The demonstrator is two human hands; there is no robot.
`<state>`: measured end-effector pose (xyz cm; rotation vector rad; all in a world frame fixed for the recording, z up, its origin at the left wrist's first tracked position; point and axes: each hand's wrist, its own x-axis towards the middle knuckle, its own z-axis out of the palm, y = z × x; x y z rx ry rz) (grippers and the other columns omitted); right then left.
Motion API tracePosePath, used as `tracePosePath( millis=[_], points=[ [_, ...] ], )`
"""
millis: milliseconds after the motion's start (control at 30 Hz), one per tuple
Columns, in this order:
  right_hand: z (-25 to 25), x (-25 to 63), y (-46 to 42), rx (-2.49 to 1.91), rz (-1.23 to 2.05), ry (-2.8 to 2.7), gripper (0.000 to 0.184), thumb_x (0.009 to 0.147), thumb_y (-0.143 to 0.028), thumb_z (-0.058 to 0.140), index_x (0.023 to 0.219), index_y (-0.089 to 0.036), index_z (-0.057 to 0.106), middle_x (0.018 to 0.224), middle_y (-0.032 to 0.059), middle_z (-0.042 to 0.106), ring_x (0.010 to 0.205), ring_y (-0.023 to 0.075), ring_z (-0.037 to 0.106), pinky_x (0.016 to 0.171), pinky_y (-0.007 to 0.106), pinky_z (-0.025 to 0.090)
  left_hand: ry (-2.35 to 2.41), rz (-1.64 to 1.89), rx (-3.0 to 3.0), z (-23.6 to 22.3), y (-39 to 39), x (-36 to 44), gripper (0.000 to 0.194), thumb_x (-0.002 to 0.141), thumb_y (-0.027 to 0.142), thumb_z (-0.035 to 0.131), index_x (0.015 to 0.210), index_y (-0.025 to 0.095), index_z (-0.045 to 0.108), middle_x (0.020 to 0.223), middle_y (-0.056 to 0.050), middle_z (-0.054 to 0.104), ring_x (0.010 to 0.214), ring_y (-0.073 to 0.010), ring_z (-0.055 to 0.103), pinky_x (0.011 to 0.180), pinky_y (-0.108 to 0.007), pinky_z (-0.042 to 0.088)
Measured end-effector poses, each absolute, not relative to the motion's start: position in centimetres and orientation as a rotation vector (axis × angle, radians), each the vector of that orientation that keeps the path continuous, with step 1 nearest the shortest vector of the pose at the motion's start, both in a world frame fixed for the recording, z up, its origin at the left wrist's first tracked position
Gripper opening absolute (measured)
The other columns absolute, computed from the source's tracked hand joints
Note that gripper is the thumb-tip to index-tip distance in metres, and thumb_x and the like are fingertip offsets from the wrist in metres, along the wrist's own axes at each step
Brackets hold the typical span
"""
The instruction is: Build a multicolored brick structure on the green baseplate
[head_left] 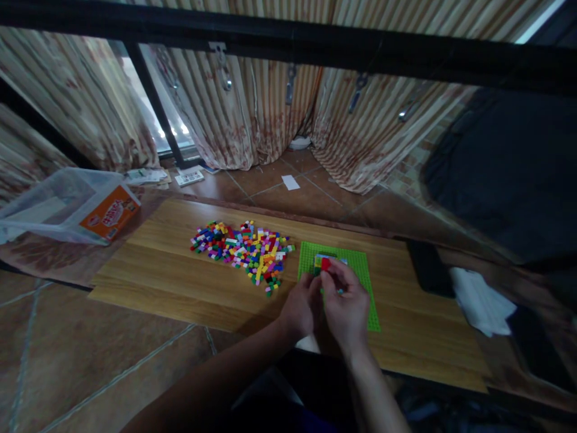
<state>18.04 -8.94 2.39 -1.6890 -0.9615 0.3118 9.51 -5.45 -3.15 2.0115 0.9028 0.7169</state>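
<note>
A green studded baseplate [361,264] lies on the wooden board, partly covered by both hands. Between the thumb and fingers of my right hand [347,304] is a red toy brick [325,263], held over the plate. My left hand [301,304] is close beside it at the plate's left side, its fingers curled; whatever they may hold is hidden. Several coloured bricks [318,261] show around the fingertips on the plate. To the left spreads a pile of loose, many-coloured bricks [246,248].
The wooden board [180,288] carries a dark phone-like object [429,267] at the right, with white paper [482,300] past it. A clear plastic bin [67,186] with an orange label stands at the left. A dark rail [270,39] crosses above, before striped curtains.
</note>
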Motion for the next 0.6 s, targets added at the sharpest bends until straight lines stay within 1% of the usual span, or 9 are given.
tracePosePath(
  millis=[100,200,400,600],
  points=[
    [1.5,21.5,-10.4,-1.837,0.22,-0.824,0.041,0.081,-0.041,0.059,0.111,-0.014,0.066,0.091,0.0117,0.073,0.079,0.0217,0.068,0.076,0.038,0.054,0.922,0.667,2.178,-3.2,-5.5,9.2,0.04,0.085,0.012,0.049,0.125,0.019,0.052,0.111,-0.009,0.054,0.089,-0.0197,0.061,0.082,-0.037,0.055],
    [0.7,24.1,-10.9,-1.963,0.164,-0.791,0.041,0.078,-0.043,0.06,0.103,-0.012,0.069,0.083,0.013,0.073,0.073,0.0239,0.068,0.07,0.039,0.053,0.941,0.672,2.223,-3.2,-5.4,9.3,0.041,0.086,0.012,0.047,0.126,0.02,0.05,0.111,-0.009,0.052,0.091,-0.019,0.059,0.083,-0.036,0.054],
    [-0.8,25.0,-9.8,-2.002,0.235,-0.865,0.039,0.077,-0.044,0.057,0.096,-0.014,0.072,0.084,0.0132,0.074,0.073,0.0239,0.068,0.071,0.039,0.053,0.916,0.665,2.182,-3.1,-5.3,9.3,0.04,0.087,0.012,0.046,0.126,0.02,0.05,0.11,-0.008,0.052,0.086,-0.0173,0.058,0.081,-0.035,0.054],
    [-1.5,24.5,-9.2,-2.001,0.278,-0.862,0.038,0.078,-0.042,0.057,0.098,-0.013,0.072,0.09,0.0137,0.074,0.074,0.0228,0.067,0.074,0.039,0.053,0.921,0.652,2.186,-3.0,-5.2,9.3,0.04,0.087,0.013,0.045,0.127,0.021,0.049,0.11,-0.008,0.051,0.088,-0.0172,0.058,0.08,-0.033,0.054]
  ],
)
